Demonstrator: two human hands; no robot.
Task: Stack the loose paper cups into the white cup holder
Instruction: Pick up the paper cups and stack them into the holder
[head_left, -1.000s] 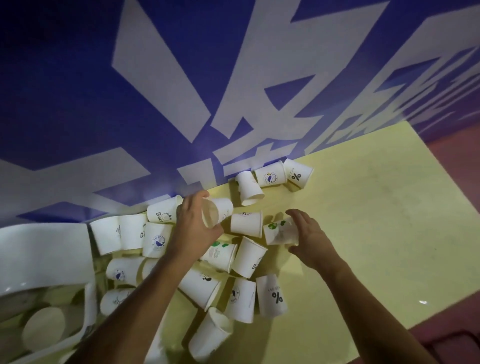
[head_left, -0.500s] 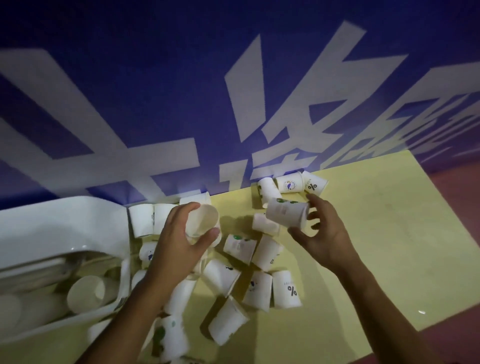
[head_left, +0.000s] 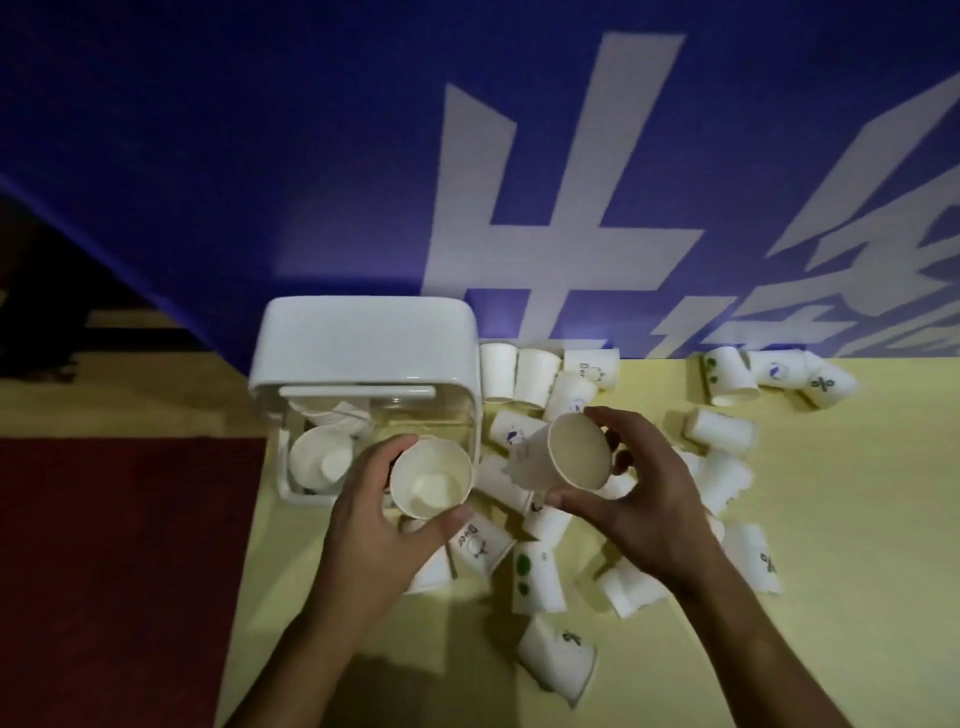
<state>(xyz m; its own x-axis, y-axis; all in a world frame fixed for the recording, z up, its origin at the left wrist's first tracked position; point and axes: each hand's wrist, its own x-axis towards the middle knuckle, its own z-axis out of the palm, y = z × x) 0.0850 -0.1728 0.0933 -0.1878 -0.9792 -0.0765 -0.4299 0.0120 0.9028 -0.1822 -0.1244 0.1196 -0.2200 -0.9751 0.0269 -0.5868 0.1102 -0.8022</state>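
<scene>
Paper cups (head_left: 537, 582) loose on yellow bench (head_left: 841, 519), right of white cup holder (head_left: 363, 338); left hand (head_left: 374, 525) gripping upright cup (head_left: 431, 478) at holder's near right corner; right hand (head_left: 649, 504) gripping tilted cup (head_left: 569, 452). Step: carrying to holder. Next, probably: nesting both, lowering in.

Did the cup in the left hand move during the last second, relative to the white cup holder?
Yes. The cup in the left hand went left, toward the white cup holder, and now overlaps its near right corner.

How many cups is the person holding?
2: an upright cup in the left hand beside the white holder; a tilted cup in the right hand. Nested ones could hide inside.
</scene>
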